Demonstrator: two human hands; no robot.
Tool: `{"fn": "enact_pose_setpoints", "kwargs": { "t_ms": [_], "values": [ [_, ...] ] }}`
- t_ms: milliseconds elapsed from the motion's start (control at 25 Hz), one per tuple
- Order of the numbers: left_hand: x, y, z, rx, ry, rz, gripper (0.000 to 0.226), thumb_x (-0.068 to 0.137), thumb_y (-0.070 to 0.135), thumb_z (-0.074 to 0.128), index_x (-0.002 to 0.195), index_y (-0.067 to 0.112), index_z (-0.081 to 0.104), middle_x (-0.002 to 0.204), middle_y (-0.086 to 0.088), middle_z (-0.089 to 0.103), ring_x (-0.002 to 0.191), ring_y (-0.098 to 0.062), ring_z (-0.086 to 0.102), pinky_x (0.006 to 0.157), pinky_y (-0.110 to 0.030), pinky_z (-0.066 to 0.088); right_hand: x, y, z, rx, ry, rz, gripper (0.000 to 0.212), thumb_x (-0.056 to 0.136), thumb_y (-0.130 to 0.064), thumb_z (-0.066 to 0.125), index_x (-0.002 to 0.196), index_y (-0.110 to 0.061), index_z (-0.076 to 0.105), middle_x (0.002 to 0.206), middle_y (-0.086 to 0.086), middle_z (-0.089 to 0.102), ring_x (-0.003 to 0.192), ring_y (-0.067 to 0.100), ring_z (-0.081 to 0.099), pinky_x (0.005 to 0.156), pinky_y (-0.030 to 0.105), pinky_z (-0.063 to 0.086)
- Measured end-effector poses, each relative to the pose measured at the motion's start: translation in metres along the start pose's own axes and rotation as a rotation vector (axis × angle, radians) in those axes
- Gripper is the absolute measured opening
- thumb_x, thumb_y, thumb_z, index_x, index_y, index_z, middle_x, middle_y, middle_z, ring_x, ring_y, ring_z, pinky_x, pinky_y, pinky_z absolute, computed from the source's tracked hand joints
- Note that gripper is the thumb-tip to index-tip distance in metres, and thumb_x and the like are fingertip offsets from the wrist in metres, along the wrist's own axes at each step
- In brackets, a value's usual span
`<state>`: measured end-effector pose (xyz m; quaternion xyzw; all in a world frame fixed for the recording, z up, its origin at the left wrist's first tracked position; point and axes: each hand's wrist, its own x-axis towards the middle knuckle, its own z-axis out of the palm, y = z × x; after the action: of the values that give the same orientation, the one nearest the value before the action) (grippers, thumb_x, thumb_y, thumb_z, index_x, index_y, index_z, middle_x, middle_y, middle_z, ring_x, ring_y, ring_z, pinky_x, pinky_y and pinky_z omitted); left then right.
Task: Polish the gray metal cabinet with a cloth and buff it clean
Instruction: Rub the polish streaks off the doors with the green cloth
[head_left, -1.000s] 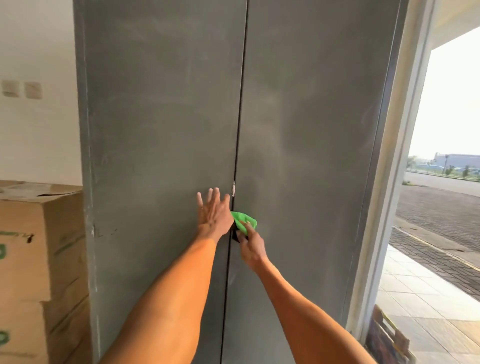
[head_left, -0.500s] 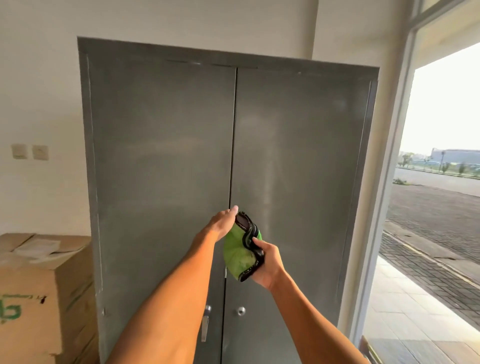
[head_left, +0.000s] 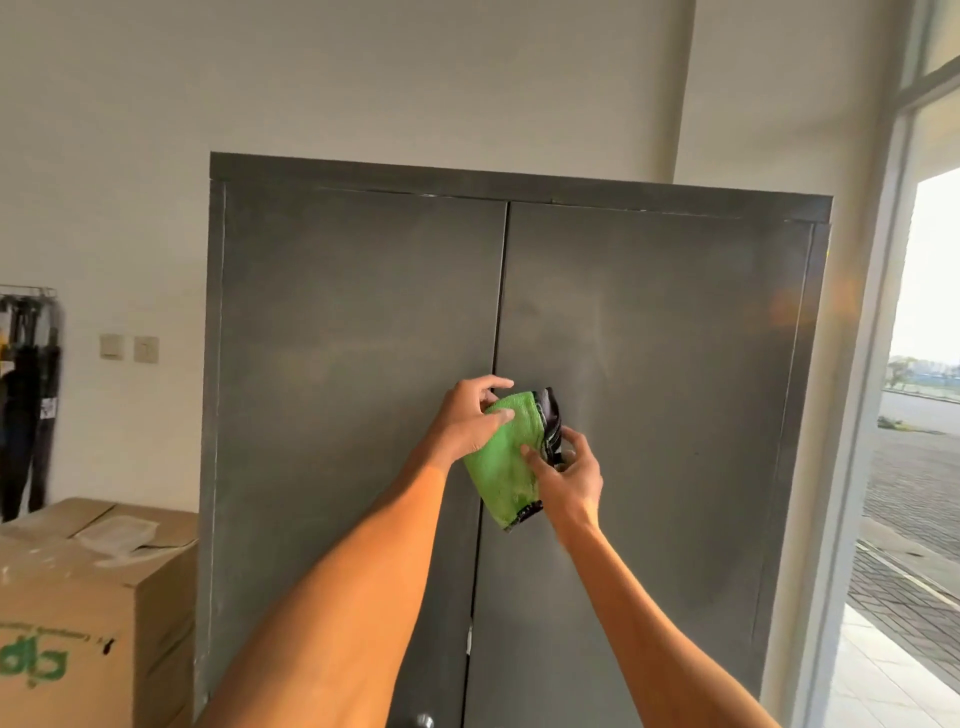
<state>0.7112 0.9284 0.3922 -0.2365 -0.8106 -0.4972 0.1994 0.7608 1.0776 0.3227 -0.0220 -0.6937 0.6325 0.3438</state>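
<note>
We hold the green microfiber cloth (head_left: 501, 457) between both hands — left hand (head_left: 467, 421) pinching its top, right hand (head_left: 563, 473) gripping its black-trimmed edge — likely refolding for a fresh face. Beyond stands the gray metal cabinet (head_left: 649, 364), doors closed, smudged.

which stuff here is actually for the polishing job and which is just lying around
For the job: gray cabinet, green cloth, left hand, right hand.

Just lying about: cardboard box, wall switches, hanging clothes.
</note>
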Motion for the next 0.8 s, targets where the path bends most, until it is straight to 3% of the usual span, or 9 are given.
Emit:
{"fn": "enact_pose_setpoints", "kwargs": {
  "t_ms": [80, 200, 280, 320, 440, 520, 600, 720, 800],
  "values": [
    [0.021, 0.016, -0.007, 0.011, 0.071, 0.065, 0.046, 0.089, 0.015, 0.077, 0.132, 0.028, 0.067, 0.112, -0.004, 0.067, 0.103, -0.016, 0.064, 0.083, -0.021, 0.043, 0.015, -0.016, 0.006, -0.207, 0.179, -0.16, 0.048, 0.083, -0.031, 0.082, 0.125, -0.026, 0.058, 0.103, -0.007, 0.065, 0.097, 0.018, 0.066, 0.08, 0.031, 0.051],
    [0.058, 0.049, -0.021, 0.027, 0.147, 0.173, 0.044, 0.088, 0.013, 0.076, 0.13, 0.026, 0.069, 0.106, -0.002, 0.069, 0.104, -0.013, 0.063, 0.084, -0.02, 0.043, 0.041, -0.043, 0.022, -0.392, 0.441, -0.564, 0.053, 0.082, -0.01, 0.075, 0.13, -0.02, 0.052, 0.12, 0.001, 0.057, 0.11, 0.023, 0.053, 0.084, 0.033, 0.046],
    [0.083, 0.068, -0.027, 0.045, 0.215, 0.236, 0.042, 0.088, 0.013, 0.077, 0.127, 0.024, 0.069, 0.105, -0.003, 0.071, 0.103, -0.016, 0.066, 0.085, -0.023, 0.046, 0.061, -0.058, 0.038, -0.5, 0.442, -0.951, 0.045, 0.081, 0.0, 0.067, 0.124, -0.01, 0.058, 0.124, 0.011, 0.058, 0.109, 0.03, 0.054, 0.088, 0.041, 0.052],
    [0.097, 0.078, -0.03, 0.049, 0.242, 0.267, 0.041, 0.087, 0.013, 0.077, 0.127, 0.024, 0.069, 0.106, -0.003, 0.072, 0.103, -0.017, 0.067, 0.087, -0.025, 0.048, 0.069, -0.068, 0.049, -0.554, 0.382, -1.039, 0.041, 0.085, -0.004, 0.064, 0.125, -0.006, 0.06, 0.128, 0.015, 0.059, 0.113, 0.032, 0.055, 0.092, 0.044, 0.053],
    [0.135, 0.102, -0.039, 0.052, 0.244, 0.355, 0.039, 0.09, 0.011, 0.075, 0.127, 0.023, 0.069, 0.113, -0.004, 0.075, 0.105, -0.017, 0.069, 0.094, -0.029, 0.052, 0.097, -0.092, 0.078, -0.661, 0.254, -0.825, 0.058, 0.101, -0.032, 0.045, 0.152, -0.004, 0.04, 0.159, 0.018, 0.035, 0.147, 0.031, 0.031, 0.121, 0.046, 0.03],
    [0.154, 0.111, -0.044, 0.067, 0.248, 0.442, 0.037, 0.093, 0.007, 0.07, 0.128, 0.019, 0.068, 0.117, -0.004, 0.074, 0.108, -0.018, 0.068, 0.097, -0.027, 0.051, 0.122, -0.095, 0.085, -0.855, 0.262, -0.818, 0.071, 0.102, -0.049, 0.033, 0.16, -0.01, 0.023, 0.169, 0.013, 0.013, 0.157, 0.026, 0.007, 0.127, 0.049, 0.01],
    [0.165, 0.111, -0.05, 0.103, 0.333, 0.558, 0.035, 0.097, 0.008, 0.063, 0.131, 0.015, 0.067, 0.126, -0.005, 0.071, 0.116, -0.021, 0.065, 0.102, -0.028, 0.048, 0.155, -0.1, 0.083, -1.003, 0.293, -0.885, 0.074, 0.099, -0.059, 0.029, 0.157, -0.013, 0.028, 0.17, 0.013, 0.004, 0.158, 0.027, -0.003, 0.126, 0.054, 0.004],
    [0.172, 0.081, -0.058, 0.242, 0.582, 0.676, 0.038, 0.099, 0.014, 0.047, 0.132, 0.013, 0.066, 0.135, -0.005, 0.066, 0.123, -0.027, 0.059, 0.103, -0.042, 0.047, 0.195, -0.135, 0.085, -0.813, 0.422, -0.711, 0.064, 0.105, -0.048, 0.035, 0.157, -0.013, 0.026, 0.171, 0.008, -0.005, 0.157, 0.027, -0.008, 0.125, 0.057, 0.003],
    [0.172, 0.053, -0.062, 0.246, 0.763, 0.631, 0.041, 0.097, 0.015, 0.043, 0.131, 0.013, 0.066, 0.136, -0.004, 0.066, 0.123, -0.027, 0.059, 0.097, -0.043, 0.047, 0.206, -0.162, 0.099, -0.597, 0.59, -0.554, 0.054, 0.108, -0.031, 0.036, 0.159, -0.019, 0.026, 0.171, 0.008, -0.004, 0.157, 0.03, -0.005, 0.123, 0.061, 0.006]
  ]
}}
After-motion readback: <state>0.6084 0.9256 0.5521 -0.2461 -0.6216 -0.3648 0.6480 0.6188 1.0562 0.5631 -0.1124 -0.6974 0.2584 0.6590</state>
